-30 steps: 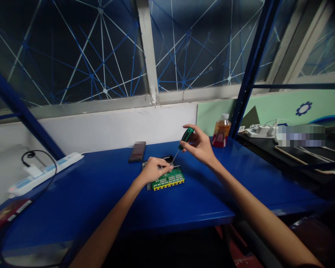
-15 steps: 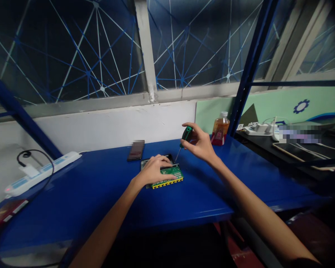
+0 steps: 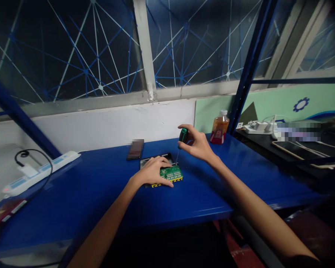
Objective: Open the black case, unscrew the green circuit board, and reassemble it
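A green circuit board [image 3: 173,172] with yellow connectors along its front edge lies on the blue table, over part of a dark, shallow case [image 3: 142,162]. My left hand [image 3: 154,170] steadies the board from the left, its fingers across the top and its thumb over the front edge. In my right hand [image 3: 197,143] is a screwdriver [image 3: 183,136] with a green and black handle, pinched between thumb and fingers. Its thin shaft points down, the tip at the board's far right corner. What lies under the left palm is hidden.
Behind the case rests a dark phone [image 3: 135,149]. A drink bottle [image 3: 220,127] stands at the back right near the blue frame post. On the left lies a white power strip [image 3: 41,174] with a black cable. Cables and plugs cover part of the black desk [image 3: 268,149].
The screwdriver has become more upright, its handle shifting slightly left with my right hand. My left thumb has slid from the board's top to over its front edge.
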Tool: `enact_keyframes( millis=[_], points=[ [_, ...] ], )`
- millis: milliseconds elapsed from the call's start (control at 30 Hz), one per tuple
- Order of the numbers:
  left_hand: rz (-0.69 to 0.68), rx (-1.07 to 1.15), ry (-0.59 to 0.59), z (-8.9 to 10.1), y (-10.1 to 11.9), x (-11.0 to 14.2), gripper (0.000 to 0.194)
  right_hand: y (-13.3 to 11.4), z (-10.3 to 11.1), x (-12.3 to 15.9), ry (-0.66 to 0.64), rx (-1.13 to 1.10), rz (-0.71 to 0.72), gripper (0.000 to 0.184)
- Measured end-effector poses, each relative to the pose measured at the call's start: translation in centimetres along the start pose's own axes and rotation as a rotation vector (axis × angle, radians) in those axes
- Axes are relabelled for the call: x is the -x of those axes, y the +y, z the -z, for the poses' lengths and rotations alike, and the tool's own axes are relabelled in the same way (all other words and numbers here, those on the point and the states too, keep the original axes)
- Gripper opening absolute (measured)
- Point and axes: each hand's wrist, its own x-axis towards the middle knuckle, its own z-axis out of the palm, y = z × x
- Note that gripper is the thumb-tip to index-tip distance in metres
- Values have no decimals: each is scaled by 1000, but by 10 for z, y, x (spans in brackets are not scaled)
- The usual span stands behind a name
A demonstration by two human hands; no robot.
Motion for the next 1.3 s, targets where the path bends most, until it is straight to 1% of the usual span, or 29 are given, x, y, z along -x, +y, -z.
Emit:
enact_keyframes(
  millis=[167, 433, 767, 1033, 1300],
  points=[
    [9, -9, -6, 1, 1, 0, 75, 0, -2, 1, 0, 0, 14, 47],
    [1, -37, -2, 0, 1, -1, 73, -3, -7, 3, -35, 13, 41, 48],
    [19, -30, -18, 3, 5, -1, 74, 1, -12, 4, -72, 25, 57, 48],
    [-2, 2, 22, 2, 6, -1, 65, -2, -11, 6, -131, 50, 101, 50],
    [-15, 11, 44, -1, 4, -1, 61, -3, -10, 6, -161, 56, 116, 50]
  ],
)
